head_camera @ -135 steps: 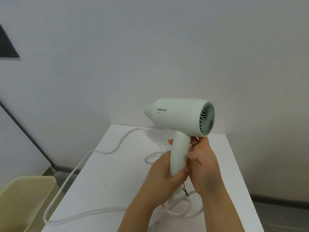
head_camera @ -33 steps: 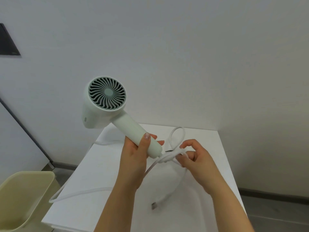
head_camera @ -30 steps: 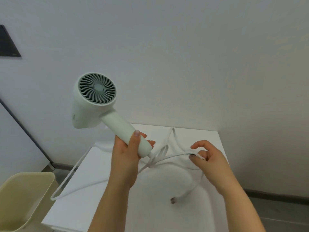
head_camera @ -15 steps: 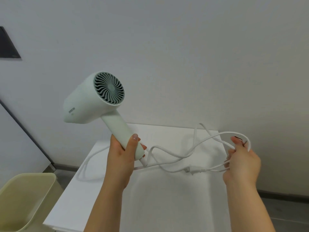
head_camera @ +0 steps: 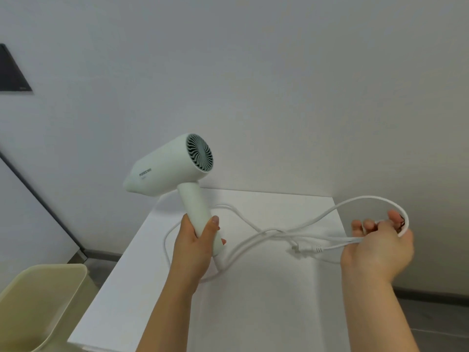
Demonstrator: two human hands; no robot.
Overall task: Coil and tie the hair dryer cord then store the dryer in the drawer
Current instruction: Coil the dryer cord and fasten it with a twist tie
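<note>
The coiling step is under way. The left hand [head_camera: 195, 250] is gripping the handle of the hair dryer [head_camera: 172, 166], holding it upright in the air over the far left part of the bench [head_camera: 266, 313], nozzle pointing left. The right hand [head_camera: 378, 247], just past the bench's right edge, is clenching several gathered strands of the white cord [head_camera: 275, 231], with one loop arching over its fingers. The plug [head_camera: 303, 248] is hanging between the two hands, above the bench. One slack loop is drooping onto the bench beside the left hand. A small dark tie [head_camera: 401, 222] seems to be sitting at the right fingertips, though it is too small to be sure. Next, I judge, the loose slack is needing to be drawn into even loops, then bound. No drawer is showing. A pale bin [head_camera: 43, 301] is standing on the floor off the near left corner.
</note>
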